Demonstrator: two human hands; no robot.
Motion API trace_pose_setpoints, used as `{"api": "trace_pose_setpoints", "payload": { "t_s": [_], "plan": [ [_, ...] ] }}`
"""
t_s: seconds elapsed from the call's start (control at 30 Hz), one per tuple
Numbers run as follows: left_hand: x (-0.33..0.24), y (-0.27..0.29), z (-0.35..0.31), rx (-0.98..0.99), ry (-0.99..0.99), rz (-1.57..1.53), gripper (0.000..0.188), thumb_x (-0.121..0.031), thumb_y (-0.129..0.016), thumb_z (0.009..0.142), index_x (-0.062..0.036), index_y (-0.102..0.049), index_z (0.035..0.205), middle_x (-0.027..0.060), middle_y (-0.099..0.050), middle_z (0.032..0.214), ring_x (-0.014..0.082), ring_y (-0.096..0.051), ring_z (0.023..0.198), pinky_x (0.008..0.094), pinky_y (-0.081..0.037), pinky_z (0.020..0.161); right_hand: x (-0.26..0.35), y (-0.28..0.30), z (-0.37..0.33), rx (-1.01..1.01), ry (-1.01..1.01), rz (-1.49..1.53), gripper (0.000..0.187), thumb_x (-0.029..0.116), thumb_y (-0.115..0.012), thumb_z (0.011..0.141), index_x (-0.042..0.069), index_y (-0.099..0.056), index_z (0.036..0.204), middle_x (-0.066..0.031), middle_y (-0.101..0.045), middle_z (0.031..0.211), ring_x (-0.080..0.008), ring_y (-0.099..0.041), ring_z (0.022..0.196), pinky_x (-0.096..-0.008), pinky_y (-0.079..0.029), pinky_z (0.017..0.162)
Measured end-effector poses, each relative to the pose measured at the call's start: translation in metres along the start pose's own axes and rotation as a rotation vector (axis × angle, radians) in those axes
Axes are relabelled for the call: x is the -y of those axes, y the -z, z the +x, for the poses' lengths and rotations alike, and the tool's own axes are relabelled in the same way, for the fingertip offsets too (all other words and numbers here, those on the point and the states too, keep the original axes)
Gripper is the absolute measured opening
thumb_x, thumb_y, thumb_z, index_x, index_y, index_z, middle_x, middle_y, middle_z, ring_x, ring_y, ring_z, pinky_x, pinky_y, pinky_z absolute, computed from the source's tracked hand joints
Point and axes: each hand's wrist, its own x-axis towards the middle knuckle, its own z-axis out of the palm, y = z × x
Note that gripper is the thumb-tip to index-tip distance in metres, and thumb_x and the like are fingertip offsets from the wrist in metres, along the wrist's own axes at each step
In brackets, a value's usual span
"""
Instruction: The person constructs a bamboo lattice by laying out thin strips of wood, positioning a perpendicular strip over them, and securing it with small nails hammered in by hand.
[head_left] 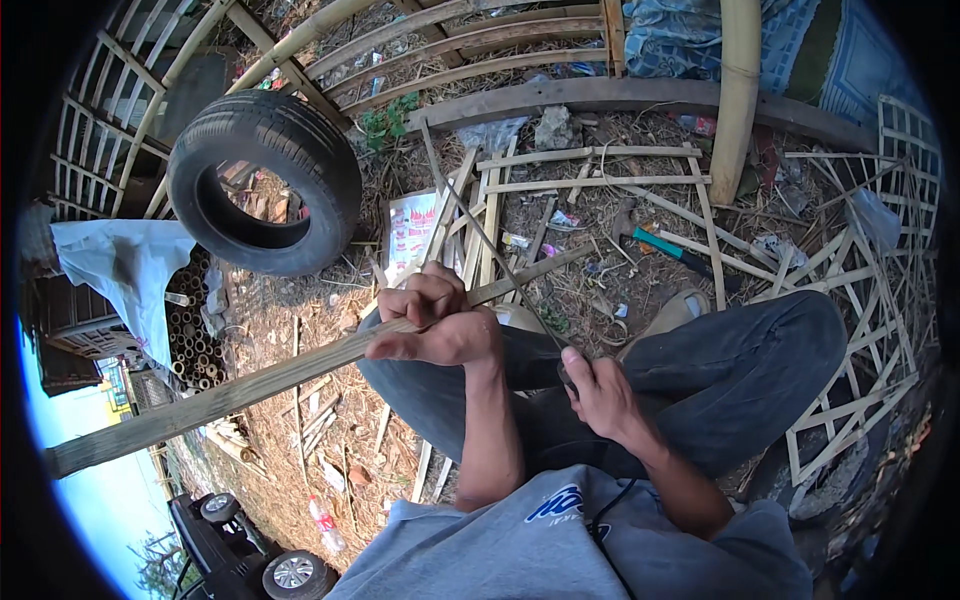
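Note:
My left hand [440, 322] is closed around a long weathered wooden slat [250, 393]. The slat runs from the far left edge, across my lap, to a narrower end past my fist. In my right hand [603, 395], above my lap, is the dark handle of a long, thin, blade-like tool [483, 228]. The tool points up and left and crosses the slat just beyond my left fist. It is seen nearly edge-on, so I cannot tell whether it is a saw or a knife. Whether it touches the slat is also unclear.
Beyond my knees lie thin bamboo strips [600, 183] and a hammer [655, 241] with a green-and-black handle. A black tyre [262, 180] stands at the upper left, near stacked bamboo poles [198, 345]. Bamboo lattice [840, 400] lies at the right, and a thick bamboo post [738, 100] rises ahead.

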Motion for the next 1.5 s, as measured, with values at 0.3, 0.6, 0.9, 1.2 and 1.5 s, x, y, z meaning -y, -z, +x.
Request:
{"api": "trace_pose_setpoints", "payload": {
  "t_s": [0.3,0.6,0.9,1.2,1.5],
  "plan": [
    [0.012,-0.002,0.006,0.007,-0.026,0.003,0.071,-0.083,-0.030,0.097,-0.0168,-0.028,0.073,-0.0031,-0.021,0.049,0.0085,-0.017,0.045,0.0240,-0.017,0.043,0.005,-0.009,0.011,-0.062,0.188,-0.055,0.071,0.054,-0.045,0.107,0.000,-0.055,0.063,-0.0064,-0.055,0.052,-0.0165,-0.055,0.046,-0.0356,-0.045,0.049],
    [0.008,0.009,0.003,-0.025,-0.044,0.002,0.072,-0.085,-0.027,0.096,-0.0170,-0.024,0.070,-0.0033,-0.020,0.047,0.0075,-0.017,0.042,0.0228,-0.018,0.040,-0.006,-0.002,0.002,-0.017,0.063,-0.060,0.070,0.055,-0.047,0.106,0.001,-0.054,0.062,-0.0053,-0.053,0.051,-0.0164,-0.055,0.045,-0.0346,-0.045,0.050],
    [0.012,-0.001,-0.001,0.030,-0.066,-0.053,0.073,-0.086,-0.027,0.095,-0.0163,-0.026,0.071,-0.0033,-0.020,0.047,0.0079,-0.015,0.042,0.0236,-0.016,0.040,-0.009,0.012,-0.009,-0.012,-0.021,-0.070,0.070,0.055,-0.044,0.107,0.000,-0.055,0.064,-0.0062,-0.054,0.052,-0.0157,-0.055,0.048,-0.0346,-0.045,0.052],
    [0.011,0.012,0.001,0.072,-0.073,-0.100,0.074,-0.086,-0.028,0.094,-0.0164,-0.027,0.071,-0.0024,-0.021,0.046,0.0088,-0.014,0.043,0.0246,-0.016,0.040,0.021,0.005,-0.016,0.169,-0.215,0.239,0.072,0.056,-0.043,0.107,0.001,-0.054,0.063,-0.0057,-0.051,0.050,-0.0146,-0.052,0.043,-0.0316,-0.041,0.045],
    [0.001,0.017,-0.005,-0.080,-0.005,-0.025,0.075,-0.087,-0.029,0.093,-0.0168,-0.026,0.069,-0.0027,-0.020,0.046,0.0086,-0.014,0.043,0.0251,-0.016,0.039,0.010,-0.009,0.003,0.229,-0.330,0.331,0.075,0.060,-0.043,0.106,0.001,-0.051,0.060,-0.0040,-0.045,0.047,-0.0131,-0.046,0.037,-0.0288,-0.036,0.038]
  ]
}}
